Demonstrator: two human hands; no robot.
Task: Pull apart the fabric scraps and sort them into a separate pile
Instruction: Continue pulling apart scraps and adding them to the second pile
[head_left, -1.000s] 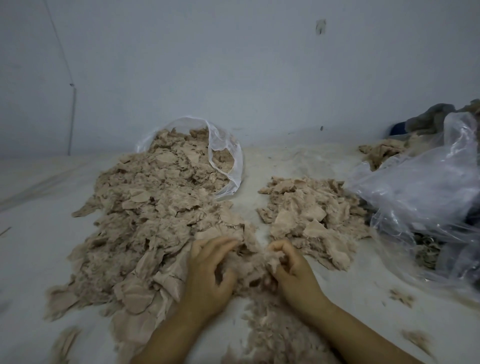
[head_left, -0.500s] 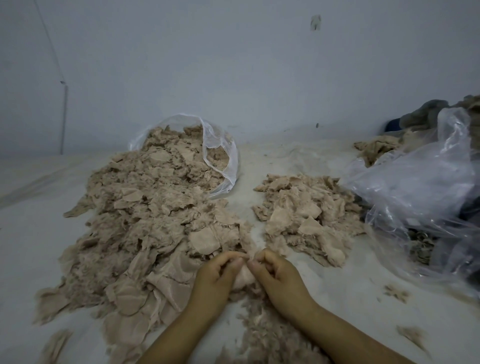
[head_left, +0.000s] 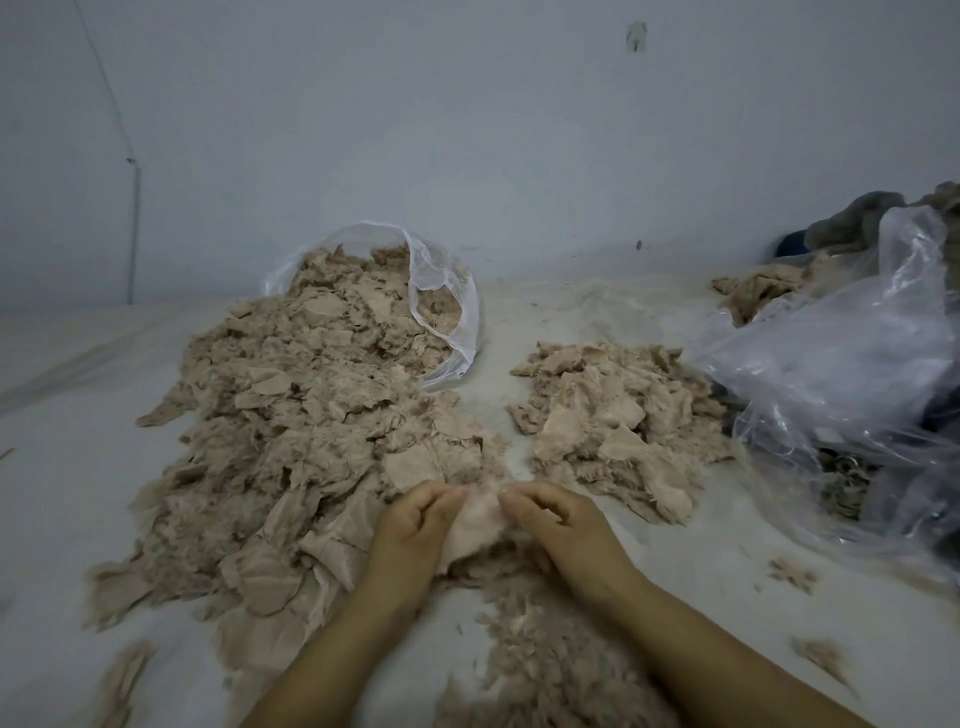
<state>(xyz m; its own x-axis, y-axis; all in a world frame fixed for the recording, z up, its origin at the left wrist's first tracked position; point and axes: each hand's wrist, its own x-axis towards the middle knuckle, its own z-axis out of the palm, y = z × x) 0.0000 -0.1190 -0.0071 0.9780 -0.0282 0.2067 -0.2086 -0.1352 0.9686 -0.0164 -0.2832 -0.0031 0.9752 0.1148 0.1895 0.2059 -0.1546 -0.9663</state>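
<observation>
Hands: left hand (head_left: 415, 525) and right hand (head_left: 558, 522) met low in the centre, fingers curled, each pinching one side of a beige fabric scrap (head_left: 480, 525) stretched between them
Big pile (head_left: 291, 436): unsorted beige scraps spread on the left, spilling from a clear plastic bag (head_left: 441, 291) lying on its side
Sorted pile (head_left: 618, 421): smaller heap on the right, apart from the big pile
Loose fibres (head_left: 540, 670): fluffy shreds lay near the wrists
Surface: pale sheet (head_left: 701, 561)
Far right: crumpled clear plastic (head_left: 852, 364)
</observation>
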